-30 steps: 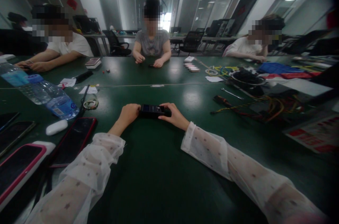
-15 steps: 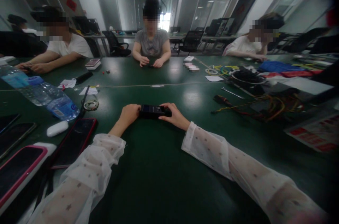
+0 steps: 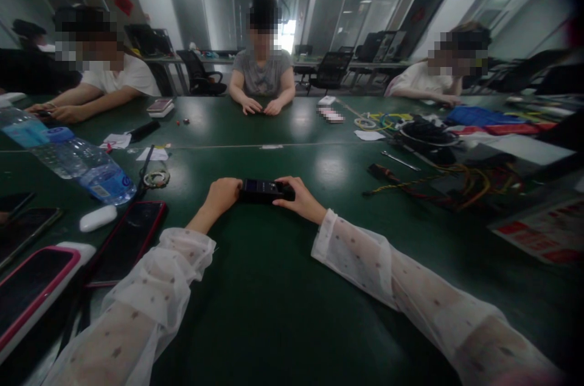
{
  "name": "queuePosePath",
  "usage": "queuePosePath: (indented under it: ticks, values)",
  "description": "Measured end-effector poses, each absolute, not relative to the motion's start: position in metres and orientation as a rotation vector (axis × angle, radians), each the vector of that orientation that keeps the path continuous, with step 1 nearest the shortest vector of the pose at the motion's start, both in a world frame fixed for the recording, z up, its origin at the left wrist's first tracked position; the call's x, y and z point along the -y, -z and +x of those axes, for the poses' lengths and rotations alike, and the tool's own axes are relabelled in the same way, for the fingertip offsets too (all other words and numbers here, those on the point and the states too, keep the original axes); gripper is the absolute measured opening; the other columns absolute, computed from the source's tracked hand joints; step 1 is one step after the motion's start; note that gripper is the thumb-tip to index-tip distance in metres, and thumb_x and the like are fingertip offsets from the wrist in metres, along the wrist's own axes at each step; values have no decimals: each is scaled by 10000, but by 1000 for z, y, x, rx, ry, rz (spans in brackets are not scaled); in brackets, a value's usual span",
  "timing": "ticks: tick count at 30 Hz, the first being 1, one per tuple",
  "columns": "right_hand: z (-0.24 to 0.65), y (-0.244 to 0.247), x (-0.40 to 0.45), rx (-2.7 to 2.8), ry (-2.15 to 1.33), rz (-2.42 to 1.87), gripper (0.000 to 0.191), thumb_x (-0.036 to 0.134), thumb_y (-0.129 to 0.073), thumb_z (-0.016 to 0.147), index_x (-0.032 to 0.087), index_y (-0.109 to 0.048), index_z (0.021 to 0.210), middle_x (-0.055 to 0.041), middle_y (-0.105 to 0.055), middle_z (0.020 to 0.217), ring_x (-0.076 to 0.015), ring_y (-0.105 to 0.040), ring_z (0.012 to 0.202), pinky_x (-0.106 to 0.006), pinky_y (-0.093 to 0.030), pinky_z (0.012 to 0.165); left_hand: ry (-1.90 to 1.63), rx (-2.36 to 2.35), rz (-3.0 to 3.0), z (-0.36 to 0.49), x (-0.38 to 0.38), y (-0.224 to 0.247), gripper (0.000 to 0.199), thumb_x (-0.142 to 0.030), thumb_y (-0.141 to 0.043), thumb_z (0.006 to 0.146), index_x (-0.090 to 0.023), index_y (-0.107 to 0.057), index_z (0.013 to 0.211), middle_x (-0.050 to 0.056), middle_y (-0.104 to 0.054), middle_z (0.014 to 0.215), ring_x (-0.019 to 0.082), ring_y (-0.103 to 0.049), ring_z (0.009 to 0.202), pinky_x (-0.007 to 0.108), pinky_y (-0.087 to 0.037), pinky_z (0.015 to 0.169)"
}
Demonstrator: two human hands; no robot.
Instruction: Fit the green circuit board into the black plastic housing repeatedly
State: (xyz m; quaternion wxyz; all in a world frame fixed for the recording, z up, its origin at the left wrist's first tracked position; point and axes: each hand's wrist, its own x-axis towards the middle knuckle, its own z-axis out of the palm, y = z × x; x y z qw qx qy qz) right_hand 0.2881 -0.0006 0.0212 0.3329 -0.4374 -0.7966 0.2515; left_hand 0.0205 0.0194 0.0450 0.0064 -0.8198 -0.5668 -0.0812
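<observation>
A small black device (image 3: pixel 262 189) with a dark screen on its left part lies across the middle of the green table (image 3: pixel 274 288). My left hand (image 3: pixel 224 196) is closed on its left end, the fingers partly hidden. At the other end, my right hand (image 3: pixel 300 197) grips the device between thumb and fingers. Sheer white sleeves with dark stars cover both my forearms.
Water bottles (image 3: pixel 103 176), a white case (image 3: pixel 98 218), a red-edged phone (image 3: pixel 130 240) and a bracelet (image 3: pixel 156 177) lie left. Right are a wrench (image 3: pixel 400 160), tangled wires (image 3: pixel 479 182) and a printed box (image 3: pixel 542 228). Several people sit across the table.
The view has shifted very slightly. Across the table, the middle person's left-side hand has flattened out somewhat. My hands hold the device as before.
</observation>
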Motion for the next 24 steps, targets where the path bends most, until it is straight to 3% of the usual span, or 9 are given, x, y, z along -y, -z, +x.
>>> queuePosePath:
  ticks: [8,24]
  values:
    - [286,-24,2,2080,-622,-1124,537,379,-783,778,278,-544,1248,-67,-582,1174,-271,-517,1158,-512,-475,993,200,1816,-2541,23,-17,-49,295,-171,-463,914,-221,-721,1049,80,-735,1057,235,-685,994,320,-528,832]
    - [285,-25,4,2007,-584,-1137,518,320,-793,773,237,-561,1229,-85,-550,1167,-246,-590,1098,-514,-487,1034,256,1774,-2574,20,-20,-44,301,-174,-456,919,-217,-723,1052,79,-737,1034,226,-691,939,316,-536,784]
